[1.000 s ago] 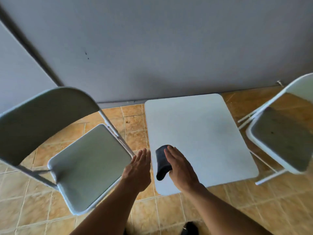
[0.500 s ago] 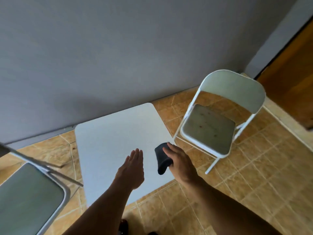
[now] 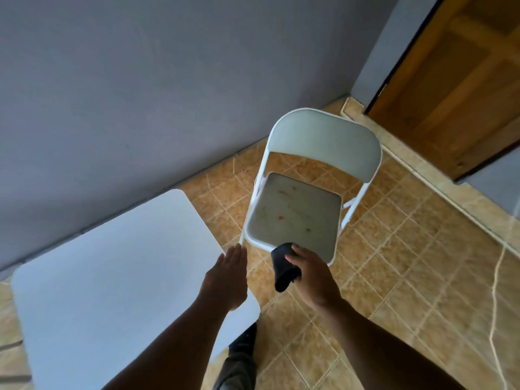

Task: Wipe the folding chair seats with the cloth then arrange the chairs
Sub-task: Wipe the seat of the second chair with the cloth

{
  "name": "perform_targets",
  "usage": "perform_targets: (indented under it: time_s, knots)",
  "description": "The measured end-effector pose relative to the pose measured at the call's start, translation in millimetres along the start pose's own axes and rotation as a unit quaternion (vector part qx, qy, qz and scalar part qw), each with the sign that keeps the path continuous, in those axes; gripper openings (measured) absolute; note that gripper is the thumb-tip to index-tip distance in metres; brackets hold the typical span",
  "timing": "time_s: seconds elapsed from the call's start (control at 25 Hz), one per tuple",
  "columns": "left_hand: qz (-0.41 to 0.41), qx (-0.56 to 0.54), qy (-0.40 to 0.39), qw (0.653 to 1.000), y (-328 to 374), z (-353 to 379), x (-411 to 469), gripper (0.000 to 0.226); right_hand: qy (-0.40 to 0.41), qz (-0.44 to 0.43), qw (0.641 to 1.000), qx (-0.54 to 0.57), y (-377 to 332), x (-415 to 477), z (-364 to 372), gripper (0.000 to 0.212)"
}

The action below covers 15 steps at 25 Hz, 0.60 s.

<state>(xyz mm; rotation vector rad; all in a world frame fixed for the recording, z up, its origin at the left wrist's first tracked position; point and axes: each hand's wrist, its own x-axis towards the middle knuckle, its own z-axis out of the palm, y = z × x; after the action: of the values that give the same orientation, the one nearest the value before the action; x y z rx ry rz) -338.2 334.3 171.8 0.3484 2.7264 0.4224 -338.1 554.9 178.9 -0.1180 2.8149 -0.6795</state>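
Observation:
A white folding chair point(image 3: 320, 142) stands unfolded on the tiled floor, right of centre. Its grey seat point(image 3: 295, 218) shows several small orange-brown spots. My right hand point(image 3: 312, 274) grips a dark folded cloth point(image 3: 284, 268) just above the seat's front edge, the cloth hanging down. My left hand point(image 3: 226, 278) is flat with fingers together, empty, hovering over the right corner of the white table point(image 3: 112, 266), a little left of the chair's front left corner.
The white table stands against a grey wall point(image 3: 168, 80). A wooden door point(image 3: 455, 80) is at the far right with a tiled threshold before it. My foot and trouser leg point(image 3: 239, 358) show below the table's corner. Tiled floor lies right of the chair.
My view has swung to the right: the left chair has left the frame and the spotted chair is now central. My right hand carried the cloth from over the table to the chair's front edge.

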Motion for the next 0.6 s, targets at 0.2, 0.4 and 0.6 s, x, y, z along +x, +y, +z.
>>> perform_targets:
  time_s: [0.2, 0.4, 0.6]
  knots:
    - [0.015, 0.01, -0.043, 0.999, 31, 15, 71, 0.068, -0.023, 0.031, 0.999, 0.005, 51, 51, -10, 0.053]
    - [-0.013, 0.024, -0.071, 0.997, 50, 44, 129, 0.071, -0.054, 0.031, 0.998, 0.027, 102, 84, 5, 0.049]
    - [-0.08, 0.002, -0.096, 0.992, 63, 92, 174, 0.073, -0.104, 0.007, 0.994, 0.025, 161, 122, 29, 0.046]
